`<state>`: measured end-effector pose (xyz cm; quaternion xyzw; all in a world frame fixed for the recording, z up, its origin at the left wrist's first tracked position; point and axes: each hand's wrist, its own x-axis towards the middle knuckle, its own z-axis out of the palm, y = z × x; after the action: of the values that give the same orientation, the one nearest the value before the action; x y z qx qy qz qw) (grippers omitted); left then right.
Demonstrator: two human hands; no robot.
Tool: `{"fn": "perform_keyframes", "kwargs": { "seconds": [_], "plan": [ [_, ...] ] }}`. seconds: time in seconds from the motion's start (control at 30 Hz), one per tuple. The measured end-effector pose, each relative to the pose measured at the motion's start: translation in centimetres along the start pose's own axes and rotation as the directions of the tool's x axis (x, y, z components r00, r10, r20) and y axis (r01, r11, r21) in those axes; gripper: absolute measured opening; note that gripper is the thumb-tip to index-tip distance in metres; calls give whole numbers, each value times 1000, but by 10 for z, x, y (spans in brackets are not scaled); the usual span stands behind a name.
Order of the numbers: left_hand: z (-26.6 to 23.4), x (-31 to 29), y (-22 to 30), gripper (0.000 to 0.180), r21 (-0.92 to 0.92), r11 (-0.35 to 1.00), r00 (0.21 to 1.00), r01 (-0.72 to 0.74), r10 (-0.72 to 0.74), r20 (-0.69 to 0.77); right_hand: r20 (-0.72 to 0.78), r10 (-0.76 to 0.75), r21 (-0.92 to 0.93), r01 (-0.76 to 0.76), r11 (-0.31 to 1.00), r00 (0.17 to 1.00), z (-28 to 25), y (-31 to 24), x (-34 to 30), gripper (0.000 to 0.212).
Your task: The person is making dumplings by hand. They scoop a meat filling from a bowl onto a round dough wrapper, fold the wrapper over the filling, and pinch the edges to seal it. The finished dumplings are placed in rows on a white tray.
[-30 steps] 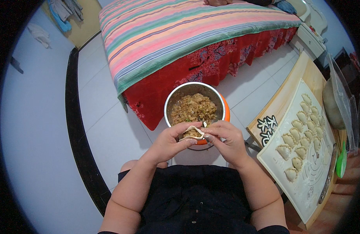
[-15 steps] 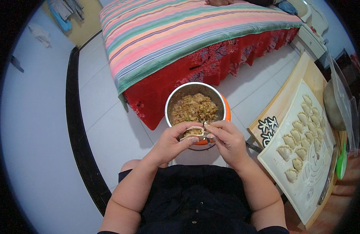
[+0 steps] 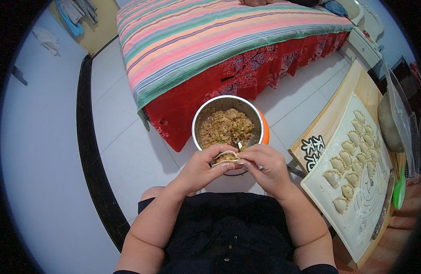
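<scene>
Low over the near rim of a steel bowl [image 3: 197, 137], my left hand [image 3: 202, 169] cradles a dumpling [image 3: 226, 158], a folded-up round of dough with filling showing in its gap. My right hand [image 3: 266, 168] pinches the dough edge at its right end with thumb and forefinger. Floury dough marks show on my fingertips. Minced filling [image 3: 228, 128] covers the bottom of the bowl. A small shiny piece of a utensil [image 3: 239, 145] shows in the filling, just past my right fingers; the rest of it is hidden.
At right, a wooden board [image 3: 343, 102] bears a white mat [image 3: 329, 192] with rows of finished dumplings [image 3: 353, 137]. A rolling pin [image 3: 383, 205] and green-handled tool [image 3: 400, 189] lie near its right edge. Orange rim [image 3: 266, 128] shows behind the bowl. Ahead stands a striped bed [image 3: 210, 45].
My right fingers have closed in on the right end of the dumpling, and its edges have drawn nearer together. The utensil piece beside my right fingers shows more plainly in the bowl.
</scene>
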<state>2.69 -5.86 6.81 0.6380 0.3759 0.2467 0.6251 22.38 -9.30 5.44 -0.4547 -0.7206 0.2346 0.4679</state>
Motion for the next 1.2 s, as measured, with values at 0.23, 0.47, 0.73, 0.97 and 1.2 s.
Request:
{"fn": "perform_keyframes", "kwargs": {
  "seconds": [0.23,0.47,0.73,0.97,1.2],
  "plan": [
    [1,0,0,38,44,998,999,-34,33,15,3,-16,-98,16,995,1000,3,-1,-1,12],
    [-1,1,-4,44,20,997,997,-80,80,-6,-55,-43,-144,34,989,998,2,4,-4,18],
    [2,2,-14,39,124,977,984,-173,178,-27,40,-82,-85,85,993,996,-1,-4,2,22],
    [0,3,-12,40,105,981,986,-160,154,68,-16,-73,-62,72,995,997,2,-1,-2,21],
    [-1,6,-16,40,141,963,973,-228,228,16,-84,-8,-51,4,999,996,3,-4,-4,23]
  ]
}}
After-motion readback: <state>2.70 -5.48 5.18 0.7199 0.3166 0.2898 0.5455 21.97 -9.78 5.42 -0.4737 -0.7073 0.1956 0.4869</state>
